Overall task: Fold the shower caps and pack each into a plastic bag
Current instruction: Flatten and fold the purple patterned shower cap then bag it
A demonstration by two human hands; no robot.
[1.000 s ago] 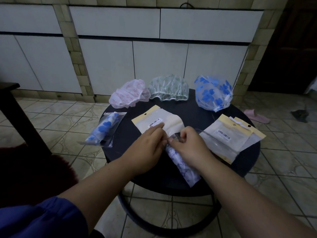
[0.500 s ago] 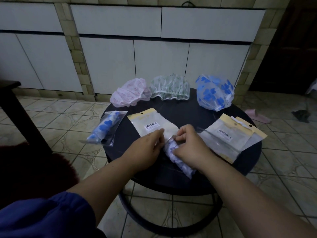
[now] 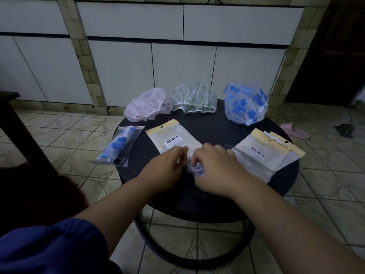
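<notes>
1. At the centre of the frame, the left hand and right hand meet over a folded shower cap, white with blue print; both have fingers curled and pinch it between them.
2. Only a small crumpled part of that cap shows between the two hands; the rest is hidden under them.
3. It sits on the round black bench, just below a flat plastic bag with a yellow header and a barcode label; the left hand's fingertips overlap that bag's lower edge.
4. At centre right lies a stack of plastic bags, overlapping each other.
5. At centre left, a packed blue-flowered cap in its bag hangs over the bench edge.
6. Along the far rim, from left to right: a pink shower cap, a green-patterned shower cap and a blue-flowered shower cap, all unfolded.
7. A pink slipper lies on the tiled floor at right.
</notes>
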